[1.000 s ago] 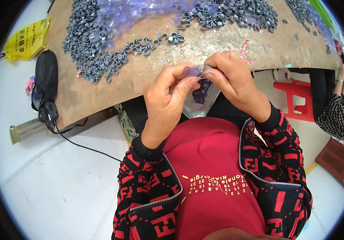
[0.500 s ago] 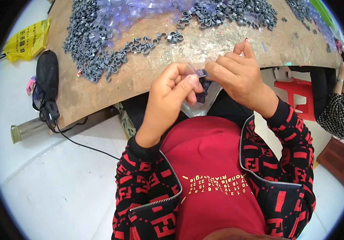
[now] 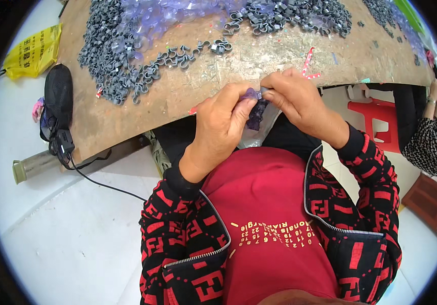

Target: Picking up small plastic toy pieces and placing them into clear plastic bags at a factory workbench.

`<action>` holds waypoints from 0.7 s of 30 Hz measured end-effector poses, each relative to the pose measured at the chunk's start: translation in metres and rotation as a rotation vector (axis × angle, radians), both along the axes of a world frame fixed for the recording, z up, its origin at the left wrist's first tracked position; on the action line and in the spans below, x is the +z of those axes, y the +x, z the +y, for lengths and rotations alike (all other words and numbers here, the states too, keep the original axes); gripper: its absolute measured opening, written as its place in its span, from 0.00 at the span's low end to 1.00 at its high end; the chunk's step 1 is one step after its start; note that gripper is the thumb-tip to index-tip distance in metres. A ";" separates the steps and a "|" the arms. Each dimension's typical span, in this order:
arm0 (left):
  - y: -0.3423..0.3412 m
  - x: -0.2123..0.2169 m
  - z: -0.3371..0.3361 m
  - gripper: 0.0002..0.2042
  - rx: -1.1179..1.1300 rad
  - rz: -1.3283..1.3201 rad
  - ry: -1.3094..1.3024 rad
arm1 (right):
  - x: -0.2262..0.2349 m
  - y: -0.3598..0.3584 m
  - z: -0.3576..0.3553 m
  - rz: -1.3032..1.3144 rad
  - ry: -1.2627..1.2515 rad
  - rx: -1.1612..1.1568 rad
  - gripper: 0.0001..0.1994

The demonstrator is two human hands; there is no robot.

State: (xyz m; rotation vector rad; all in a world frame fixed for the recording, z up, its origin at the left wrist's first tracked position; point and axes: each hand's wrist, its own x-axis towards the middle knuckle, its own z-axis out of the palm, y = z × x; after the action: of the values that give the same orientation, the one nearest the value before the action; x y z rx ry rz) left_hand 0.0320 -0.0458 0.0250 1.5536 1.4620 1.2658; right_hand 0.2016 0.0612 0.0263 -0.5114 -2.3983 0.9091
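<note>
Over the table's near edge, my left hand (image 3: 221, 114) pinches a clear purple suction cup (image 3: 250, 93) between thumb and forefinger. My right hand (image 3: 300, 100) is closed on a small grey plastic clip (image 3: 263, 90), which meets the cup's end between my two hands. My fingers hide most of both pieces, so how far they are joined cannot be seen. Just below the hands, a clear plastic bag (image 3: 264, 133) lies at my lap, with dark purplish pieces (image 3: 255, 118) showing above it.
On the wooden table (image 3: 259, 61) lie heaps of grey clips (image 3: 112, 66) and purple suction cups (image 3: 173, 18). A red-and-white dotted strip (image 3: 308, 62) lies past my right hand. At left are a yellow bag (image 3: 33, 53) and a black pouch (image 3: 59, 94); at right, a red stool (image 3: 381, 124) and another person's arm (image 3: 435, 91).
Both hands have come closer together, and the grey clip now meets the suction cup. My right fingers have curled down, baring the dotted strip behind them. My left wrist has turned slightly.
</note>
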 end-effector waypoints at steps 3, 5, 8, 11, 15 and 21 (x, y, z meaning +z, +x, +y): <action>0.002 -0.002 -0.006 0.09 0.014 -0.494 -0.078 | 0.015 -0.003 0.005 -0.085 0.221 0.031 0.06; 0.000 0.002 -0.003 0.09 0.024 -0.638 -0.104 | 0.018 -0.005 0.006 -0.165 0.238 0.018 0.07; -0.006 0.006 0.002 0.11 0.046 -0.865 -0.200 | 0.027 -0.006 0.000 -0.043 -0.301 0.023 0.10; -0.014 0.003 0.003 0.11 -0.058 -1.149 -0.341 | 0.036 -0.005 -0.003 -0.020 -0.665 0.048 0.13; -0.016 0.000 0.005 0.10 -0.145 -1.333 -0.396 | 0.029 -0.005 -0.002 -0.010 -0.746 0.098 0.14; -0.010 -0.004 0.006 0.08 -0.093 -1.325 -0.434 | 0.032 -0.007 0.000 -0.047 -0.875 0.143 0.15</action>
State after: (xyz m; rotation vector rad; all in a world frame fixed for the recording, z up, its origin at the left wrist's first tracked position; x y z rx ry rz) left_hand 0.0216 -0.0395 0.0208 0.2610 0.6611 1.3349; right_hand 0.1947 0.0613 0.0583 -0.6662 -1.9868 2.0312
